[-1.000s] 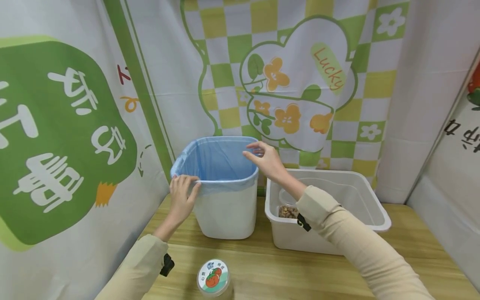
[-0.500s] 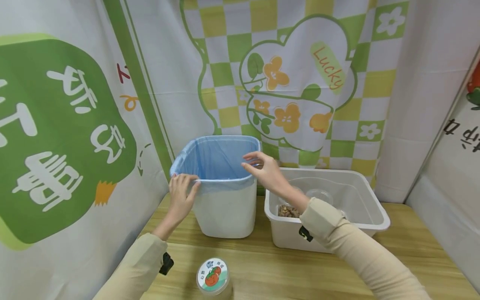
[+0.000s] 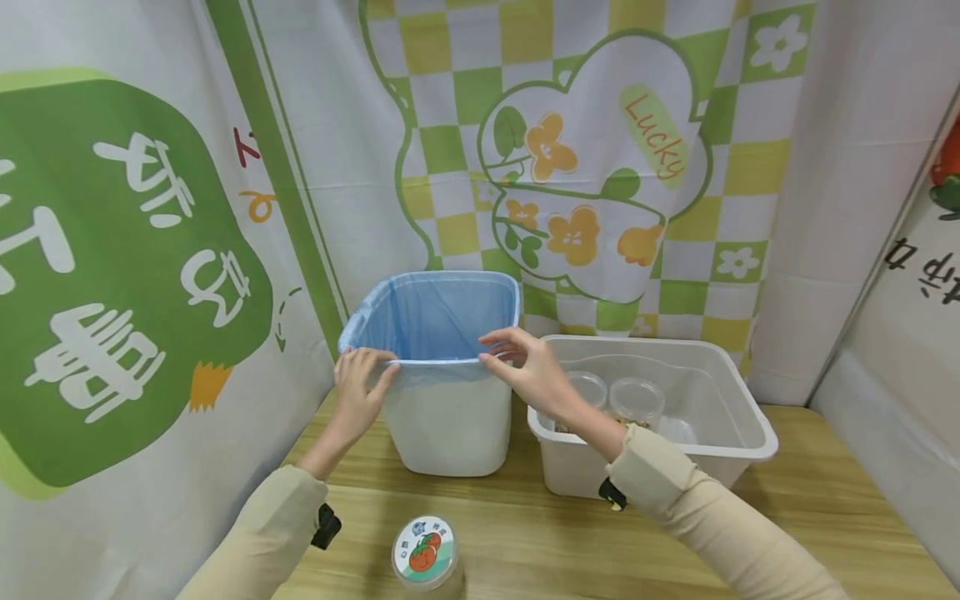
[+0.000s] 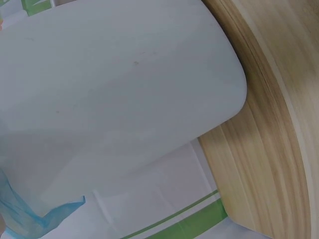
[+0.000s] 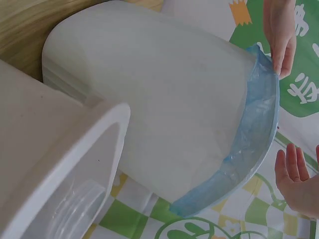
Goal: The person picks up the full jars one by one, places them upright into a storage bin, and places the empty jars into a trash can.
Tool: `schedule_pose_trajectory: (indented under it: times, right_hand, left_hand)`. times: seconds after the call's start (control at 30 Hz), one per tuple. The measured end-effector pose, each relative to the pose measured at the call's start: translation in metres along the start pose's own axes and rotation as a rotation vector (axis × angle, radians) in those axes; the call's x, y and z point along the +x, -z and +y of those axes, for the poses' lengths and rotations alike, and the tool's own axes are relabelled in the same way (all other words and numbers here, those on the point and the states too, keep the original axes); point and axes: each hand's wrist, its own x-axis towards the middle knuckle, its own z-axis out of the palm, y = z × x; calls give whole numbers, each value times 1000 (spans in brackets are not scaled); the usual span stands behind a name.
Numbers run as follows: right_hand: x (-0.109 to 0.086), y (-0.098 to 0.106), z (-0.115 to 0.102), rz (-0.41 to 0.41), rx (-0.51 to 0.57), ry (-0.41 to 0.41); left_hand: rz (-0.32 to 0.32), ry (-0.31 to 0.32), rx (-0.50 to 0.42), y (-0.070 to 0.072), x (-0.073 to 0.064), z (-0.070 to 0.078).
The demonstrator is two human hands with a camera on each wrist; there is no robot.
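A white trash bin (image 3: 450,429) stands upright, lined with a blue trash bag (image 3: 450,312) folded over its rim. At the near left corner, my left hand (image 3: 360,387) pinches the bag-covered rim between thumb and fingers. My right hand (image 3: 532,375) is over the near right corner, fingers loosely bent and thumb apart. In the right wrist view the right hand (image 5: 299,184) shows a gap to the rim, while the left hand (image 5: 281,40) touches it. The left wrist view is filled by the bin's wall (image 4: 119,79), with a flap of bag (image 4: 30,219) low at left.
To the bin's right stands a pale plastic basin (image 3: 712,346) holding clear lidded tubs (image 3: 636,400), partly behind the right forearm. A jar with a tomato-printed lid (image 3: 425,550) sits on the wooden table (image 3: 510,533) near the front. Printed cloth hangs behind and at both sides.
My right hand has moved from the bin's right rim toward me, to the near right corner. The left hand stays at the near left corner. The basin's tubs show more.
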Motion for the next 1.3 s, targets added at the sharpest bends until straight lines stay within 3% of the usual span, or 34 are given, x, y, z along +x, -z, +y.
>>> schedule_pose_trajectory:
  times: [0.4,0.77,1.3]
  right_hand:
    - [-34,-11,-26,-70,98,-5]
    - [-58,-27,-11,-118,102,-86]
    - [-88,-51,7,-207,165,-106]
  left_hand:
    - [-43,45,-43,7,1,-2]
    - [-104,83,-54,8,6,0]
    - [-99,106,-49,9,4,1]
